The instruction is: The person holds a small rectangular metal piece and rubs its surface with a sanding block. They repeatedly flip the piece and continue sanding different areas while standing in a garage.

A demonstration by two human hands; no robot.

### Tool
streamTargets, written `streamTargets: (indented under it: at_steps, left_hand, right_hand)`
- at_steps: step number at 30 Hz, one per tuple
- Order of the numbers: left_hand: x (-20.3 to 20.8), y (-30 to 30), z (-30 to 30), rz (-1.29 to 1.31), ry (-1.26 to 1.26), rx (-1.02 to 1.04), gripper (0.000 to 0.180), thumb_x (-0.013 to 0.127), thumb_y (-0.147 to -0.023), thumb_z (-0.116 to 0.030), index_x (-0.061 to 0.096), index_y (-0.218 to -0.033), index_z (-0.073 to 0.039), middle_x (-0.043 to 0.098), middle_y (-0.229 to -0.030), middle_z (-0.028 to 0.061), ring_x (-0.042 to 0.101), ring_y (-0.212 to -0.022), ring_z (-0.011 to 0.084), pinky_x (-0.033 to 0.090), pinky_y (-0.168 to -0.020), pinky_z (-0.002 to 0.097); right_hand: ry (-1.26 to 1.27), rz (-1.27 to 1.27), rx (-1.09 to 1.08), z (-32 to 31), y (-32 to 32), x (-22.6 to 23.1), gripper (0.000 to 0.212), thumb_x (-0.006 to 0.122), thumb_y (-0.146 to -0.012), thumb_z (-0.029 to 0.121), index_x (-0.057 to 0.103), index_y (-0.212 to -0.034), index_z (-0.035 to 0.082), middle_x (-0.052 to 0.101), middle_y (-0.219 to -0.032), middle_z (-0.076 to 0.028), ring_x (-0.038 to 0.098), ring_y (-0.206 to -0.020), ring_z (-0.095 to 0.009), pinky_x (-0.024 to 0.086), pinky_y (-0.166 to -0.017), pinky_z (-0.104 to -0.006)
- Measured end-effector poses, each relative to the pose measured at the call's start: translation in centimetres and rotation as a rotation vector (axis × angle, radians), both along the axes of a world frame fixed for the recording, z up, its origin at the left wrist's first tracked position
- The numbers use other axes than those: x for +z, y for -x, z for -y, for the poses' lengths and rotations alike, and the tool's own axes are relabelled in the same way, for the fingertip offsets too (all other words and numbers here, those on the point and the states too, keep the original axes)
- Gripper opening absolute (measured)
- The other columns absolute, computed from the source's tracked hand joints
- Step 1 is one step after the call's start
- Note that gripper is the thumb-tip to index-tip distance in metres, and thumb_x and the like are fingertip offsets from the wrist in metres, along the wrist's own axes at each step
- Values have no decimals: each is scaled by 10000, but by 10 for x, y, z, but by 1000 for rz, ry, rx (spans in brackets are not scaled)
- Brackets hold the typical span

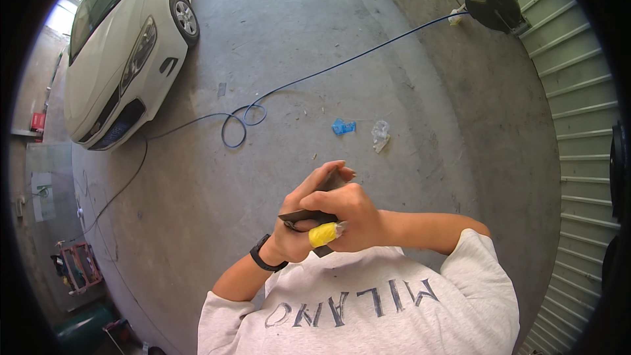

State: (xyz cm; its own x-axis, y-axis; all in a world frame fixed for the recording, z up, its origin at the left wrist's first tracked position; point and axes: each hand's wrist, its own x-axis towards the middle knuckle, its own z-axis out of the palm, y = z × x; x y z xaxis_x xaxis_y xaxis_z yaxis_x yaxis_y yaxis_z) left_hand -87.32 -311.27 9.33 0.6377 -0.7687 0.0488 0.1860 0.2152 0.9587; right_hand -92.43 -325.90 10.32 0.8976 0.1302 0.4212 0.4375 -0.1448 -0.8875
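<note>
My two hands are together in front of my chest, one against the other. A dark, thin, flat piece (303,216) with a pointed corner sticks out between them; its kind is hard to tell. My left hand (294,202), with a black band on its wrist, is closed about this piece, its fingers pointing away from me. Over it lies my right hand (360,218), fingers bent and gripping the same piece. A yellow wrapping (323,234) shows at the near side of the hands, perhaps around a finger. Much of what lies between the palms is hidden.
A white car (135,46) stands at the far left. From a hose reel (494,5) by the ribbed wall, a blue hose (342,64) crosses the concrete floor in loops. Ahead lie a blue wrapper (343,127) and a clear plastic bag (380,136). A reddish rack (82,268) is at lower left.
</note>
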Motion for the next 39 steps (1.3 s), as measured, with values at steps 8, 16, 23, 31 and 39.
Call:
streamTargets:
  at_steps: [8, 16, 23, 31, 39]
  left_hand:
    - [6, 9, -2, -143, 159, 91, 1016, 827, -722, -177, 280, -1546, 56, 433, -1497, 200, 436, -1393, 284, 325, -1175, 392]
    - [10, 12, 1, -84, 64, 225, 1107, 811, -752, -517, 295, -1541, 64, 473, -1445, 217, 449, -1388, 328, 308, -1195, 467]
    - [13, 10, -3, -120, 128, 180, 1150, 762, -752, -603, 267, -1562, 46, 448, -1486, 214, 422, -1418, 326, 303, -1198, 458]
    - [2, 0, -2, -377, 375, 232, 800, 439, -983, -561, 232, -1585, -76, 404, -1531, 218, 400, -1430, 372, 341, -1175, 487]
    - [-2, -2, -11, -802, 510, 282, 529, 347, -1057, -407, 446, -1438, -53, 371, -1565, 220, 349, -1465, 368, 304, -1204, 494]
  right_hand:
    - [89, 41, -154, 10, -11, -5, 231, 793, -796, 82, 672, -988, 35, 686, -743, -132, 691, -626, -286, 547, -597, -344]
    - [94, -12, 4, 4, -4, -3, 205, 772, -761, 55, 659, -931, 42, 691, -782, -123, 694, -661, -326, 549, -586, -370]
    - [34, 27, -41, -1, -6, -3, 199, 786, -779, 90, 654, -923, 50, 671, -732, -138, 680, -630, -337, 544, -581, -383]
    - [-217, -358, 34, 5, -1, -25, 205, 771, -864, 113, 636, -1001, 42, 685, -810, -83, 629, -683, -138, 495, -638, -280]
    - [-559, -205, -145, 18, -3, -31, 181, 718, -901, 39, 626, -1057, 48, 696, -1075, -63, 616, -955, -102, 500, -839, -264]
